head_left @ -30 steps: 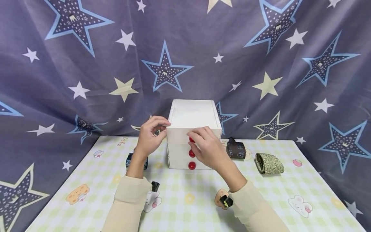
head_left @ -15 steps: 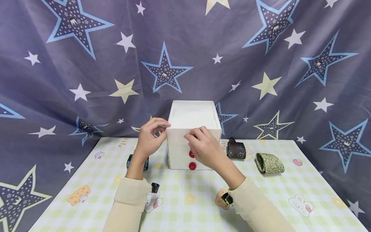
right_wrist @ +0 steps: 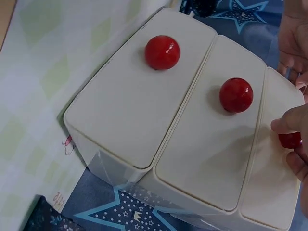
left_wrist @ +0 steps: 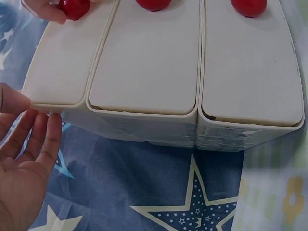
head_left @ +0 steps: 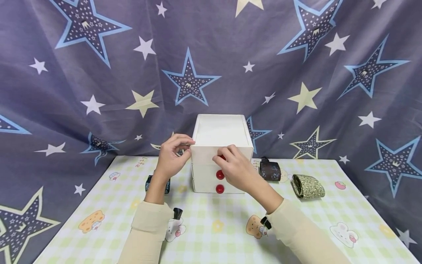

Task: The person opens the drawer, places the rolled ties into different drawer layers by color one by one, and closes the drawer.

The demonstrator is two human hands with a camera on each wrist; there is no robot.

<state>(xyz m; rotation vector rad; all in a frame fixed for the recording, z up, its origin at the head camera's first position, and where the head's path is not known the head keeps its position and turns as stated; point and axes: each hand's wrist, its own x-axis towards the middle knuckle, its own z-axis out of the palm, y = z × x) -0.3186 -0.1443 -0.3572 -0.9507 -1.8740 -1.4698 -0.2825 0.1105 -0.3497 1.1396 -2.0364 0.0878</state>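
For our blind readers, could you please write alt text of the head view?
The right hand pinches the top red knob of a white three-drawer cabinet while the left hand touches its upper left front edge. Patterned bundles lie on the checked tablecloth before a starry curtain.

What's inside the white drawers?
I can't tell! The drawers look shut, so their fronts cover whatever might be inside. Only the outside shows: three red knobs, with the right hand pinching the top one.
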